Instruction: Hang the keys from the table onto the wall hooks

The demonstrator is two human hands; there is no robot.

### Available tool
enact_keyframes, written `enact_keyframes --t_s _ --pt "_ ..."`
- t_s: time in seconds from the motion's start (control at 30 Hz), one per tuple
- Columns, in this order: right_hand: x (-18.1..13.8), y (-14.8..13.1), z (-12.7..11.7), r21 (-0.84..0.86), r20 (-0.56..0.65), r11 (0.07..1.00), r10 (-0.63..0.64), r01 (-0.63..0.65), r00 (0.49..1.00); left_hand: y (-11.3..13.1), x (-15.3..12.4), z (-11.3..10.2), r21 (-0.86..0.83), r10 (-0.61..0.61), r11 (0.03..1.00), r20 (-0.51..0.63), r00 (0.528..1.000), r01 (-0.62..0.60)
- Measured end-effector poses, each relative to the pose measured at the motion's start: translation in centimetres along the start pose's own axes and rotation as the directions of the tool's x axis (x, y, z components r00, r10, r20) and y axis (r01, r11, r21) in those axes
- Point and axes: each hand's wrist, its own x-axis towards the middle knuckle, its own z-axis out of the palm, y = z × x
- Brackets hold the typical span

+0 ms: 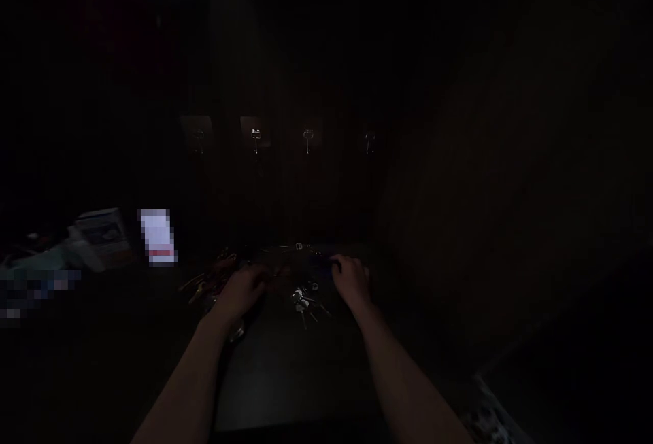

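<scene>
The scene is very dark. A bunch of keys (302, 299) with a ring lies on the dark table between my hands, touching neither. My left hand (243, 289) is at the right edge of a jumbled pile of thin, reddish and yellowish items (217, 272). Its fingers look bent and closed; what they hold, if anything, is lost in shadow. A round shiny object (237, 330) shows under my left wrist. My right hand (352, 277) has curled fingers beside a dark blue thing (320, 265), too dim to name; whether it is gripped is unclear.
A lit phone-like screen (157, 236), blurred out, is at the left, next to a box (105, 236) and crumpled items. Behind the table, metal latches (308, 137) hang in a row on a dark upright surface. A patterned cloth (487, 420) shows at lower right.
</scene>
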Motion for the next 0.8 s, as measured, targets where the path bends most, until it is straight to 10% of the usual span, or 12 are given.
enact_keyframes --t_s 0.3,0.8 --pt "-0.7 -2.1 -0.5 0.188 0.095 0.943 -0.297 0.276 0.950 0.4 0.0 0.0 -0.033 0.079 0.996 -0.098 0.992 -0.082" --pt "-1.5 -4.0 0.2 0.291 0.076 0.883 -0.404 0.367 0.912 1.6 0.6 2.0 -0.038 0.333 0.935 -0.250 0.909 -0.353"
